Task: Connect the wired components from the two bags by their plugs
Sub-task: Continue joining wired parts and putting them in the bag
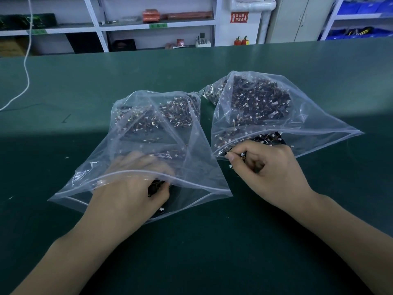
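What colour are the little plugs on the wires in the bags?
White plugs, seen through the clear right bag in the head view.

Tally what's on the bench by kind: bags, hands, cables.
Clear zip bags of wired components: 2, left bag and right bag
Hands: 2, left hand reaching into the left bag, right hand at the right bag's mouth
White cable: 1
Total: 5

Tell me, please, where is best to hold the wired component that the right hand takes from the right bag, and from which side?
Probably by its dark body, not the thin wire. The right hand already pinches the wired component at the open mouth of the right bag, coming from the near side. The small white plug hangs free below the fingertips, so a body grip leaves it clear for connecting.
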`<action>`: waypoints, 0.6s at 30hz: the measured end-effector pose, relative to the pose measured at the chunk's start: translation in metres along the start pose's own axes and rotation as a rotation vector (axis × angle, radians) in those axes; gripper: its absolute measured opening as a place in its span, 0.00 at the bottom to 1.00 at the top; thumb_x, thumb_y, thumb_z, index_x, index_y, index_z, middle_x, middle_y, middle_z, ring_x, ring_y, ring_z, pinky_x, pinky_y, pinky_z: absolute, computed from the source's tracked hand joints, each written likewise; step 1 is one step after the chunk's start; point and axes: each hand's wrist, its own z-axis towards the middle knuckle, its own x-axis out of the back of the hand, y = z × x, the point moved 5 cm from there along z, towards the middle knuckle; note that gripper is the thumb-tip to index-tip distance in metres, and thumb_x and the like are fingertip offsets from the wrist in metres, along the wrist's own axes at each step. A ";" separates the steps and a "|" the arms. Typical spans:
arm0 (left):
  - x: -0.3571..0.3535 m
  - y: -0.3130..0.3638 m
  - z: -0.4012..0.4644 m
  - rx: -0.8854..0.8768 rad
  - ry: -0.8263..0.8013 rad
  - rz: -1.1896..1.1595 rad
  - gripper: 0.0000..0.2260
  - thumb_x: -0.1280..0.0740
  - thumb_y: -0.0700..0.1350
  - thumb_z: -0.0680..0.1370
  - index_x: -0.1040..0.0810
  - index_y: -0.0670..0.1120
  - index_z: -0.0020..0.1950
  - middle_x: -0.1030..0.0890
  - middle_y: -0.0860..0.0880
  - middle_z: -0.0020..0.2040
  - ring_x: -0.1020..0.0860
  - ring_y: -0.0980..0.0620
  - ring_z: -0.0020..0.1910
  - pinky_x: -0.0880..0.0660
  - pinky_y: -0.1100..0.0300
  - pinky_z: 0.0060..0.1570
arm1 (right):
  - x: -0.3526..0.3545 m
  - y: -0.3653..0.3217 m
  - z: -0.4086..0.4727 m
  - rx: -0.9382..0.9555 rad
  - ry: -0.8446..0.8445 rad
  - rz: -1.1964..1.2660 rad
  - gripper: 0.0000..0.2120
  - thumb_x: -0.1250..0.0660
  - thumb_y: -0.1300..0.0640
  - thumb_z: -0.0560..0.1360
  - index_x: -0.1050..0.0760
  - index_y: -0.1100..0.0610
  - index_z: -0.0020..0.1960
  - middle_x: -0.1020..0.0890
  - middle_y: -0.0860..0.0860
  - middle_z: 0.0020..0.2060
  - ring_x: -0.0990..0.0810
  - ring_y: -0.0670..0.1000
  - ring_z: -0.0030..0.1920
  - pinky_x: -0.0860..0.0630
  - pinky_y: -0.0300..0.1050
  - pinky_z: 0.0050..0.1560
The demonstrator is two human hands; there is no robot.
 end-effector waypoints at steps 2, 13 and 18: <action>-0.004 -0.003 0.002 0.002 0.029 -0.035 0.07 0.33 0.49 0.76 0.17 0.58 0.49 0.18 0.62 0.49 0.20 0.52 0.54 0.23 0.47 0.59 | -0.001 0.000 0.000 0.002 -0.001 -0.001 0.07 0.27 0.57 0.81 0.17 0.53 0.44 0.32 0.44 0.23 0.31 0.49 0.24 0.33 0.42 0.32; -0.003 0.021 -0.008 -0.344 0.190 -0.358 0.08 0.25 0.38 0.77 0.11 0.47 0.53 0.17 0.54 0.49 0.16 0.54 0.46 0.21 0.60 0.44 | -0.001 -0.016 -0.002 0.149 -0.023 0.103 0.07 0.30 0.56 0.83 0.15 0.56 0.48 0.33 0.37 0.28 0.32 0.43 0.26 0.36 0.32 0.34; -0.002 0.030 -0.010 -0.299 0.253 -0.576 0.08 0.24 0.38 0.77 0.13 0.45 0.55 0.18 0.52 0.45 0.18 0.50 0.40 0.23 0.61 0.39 | 0.002 -0.037 -0.008 0.281 -0.081 0.215 0.16 0.37 0.50 0.86 0.16 0.60 0.53 0.29 0.38 0.31 0.32 0.37 0.28 0.38 0.29 0.34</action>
